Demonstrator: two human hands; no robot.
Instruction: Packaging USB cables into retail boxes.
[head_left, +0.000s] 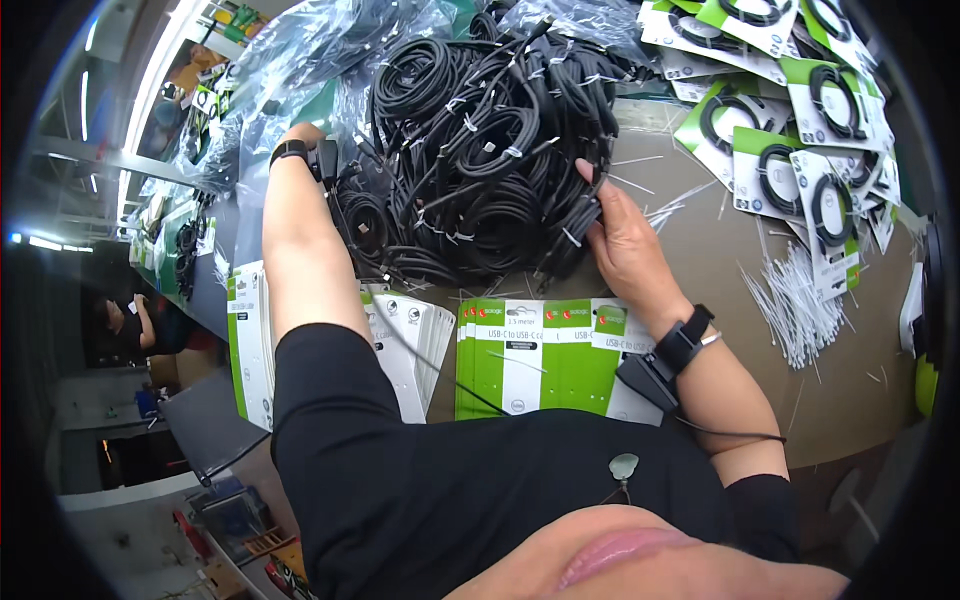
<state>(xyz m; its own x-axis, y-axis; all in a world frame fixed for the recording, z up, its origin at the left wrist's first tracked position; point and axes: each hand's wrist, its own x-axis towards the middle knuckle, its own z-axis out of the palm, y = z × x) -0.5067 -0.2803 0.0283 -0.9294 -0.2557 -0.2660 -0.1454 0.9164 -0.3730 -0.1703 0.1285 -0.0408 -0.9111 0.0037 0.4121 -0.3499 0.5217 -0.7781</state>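
Note:
A big heap of coiled black cables, many bound with white ties, lies on the table in front of me. At the heap's right edge my right hand has its finger and thumb around a bundled black cable. My left hand is beyond the heap's left side, by the clear plastic bags. Its fingers are mostly hidden, so what it holds, if anything, does not show. Both wrists wear black straps, and a small black box sits by the right one.
Green and white cardboard cards lie in overlapping rows before my body, with a fanned stack of white cards beside them. Carded black cables pile up at the far right. Loose white cable ties are heaped near them. Another person is at the left.

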